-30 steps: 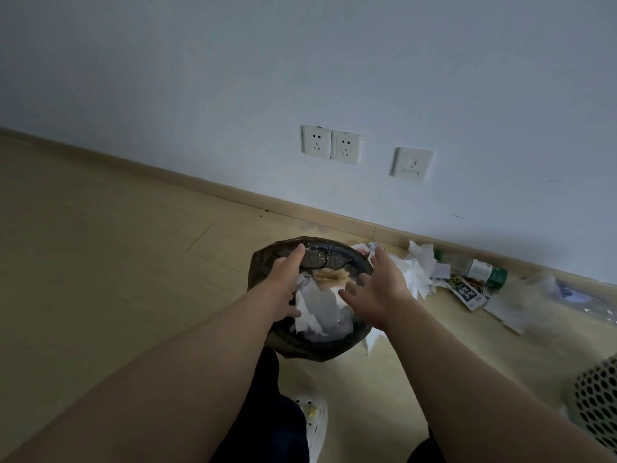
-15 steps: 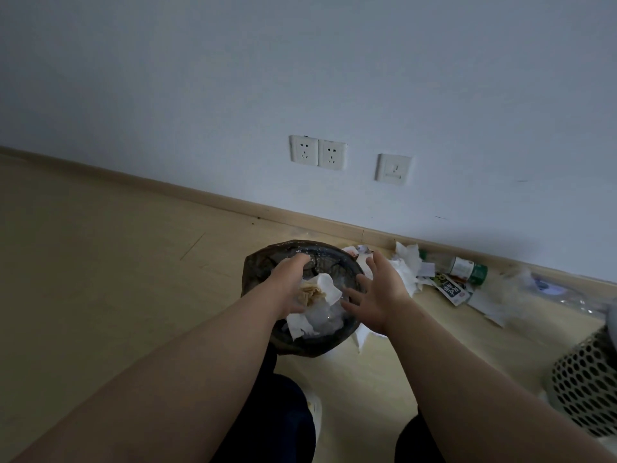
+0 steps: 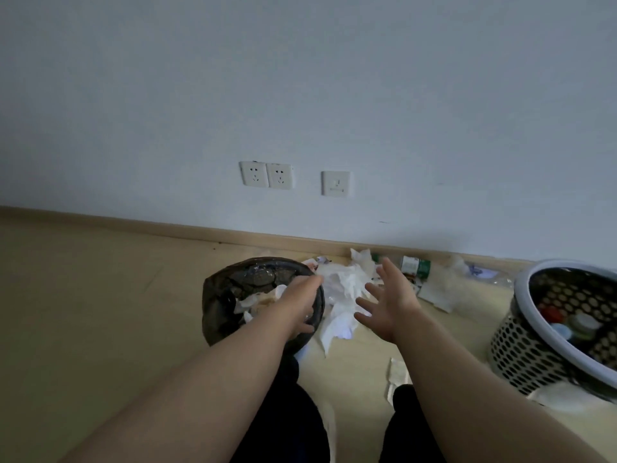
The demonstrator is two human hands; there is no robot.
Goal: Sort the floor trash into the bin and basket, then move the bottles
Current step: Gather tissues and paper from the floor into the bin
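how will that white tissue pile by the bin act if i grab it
The tissue pile looks thin and crumpled, so probably floppy and very light. It seems to be several loose sheets, so one grab by the open right hand may leave bits behind. Unlikely to roll.

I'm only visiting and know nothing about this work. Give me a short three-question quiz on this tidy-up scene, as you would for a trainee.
1. True or false: the person's right hand grips the green-labelled clear plastic bottle.
2. Where does the white perforated plastic basket stand relative to the round bin lined with a black bag? A. to its right B. to its left C. inside it
3. What lies on the floor between that bin and the right hand?
Key: 1 false, the hand is open and empty; 2 A; 3 crumpled white paper.
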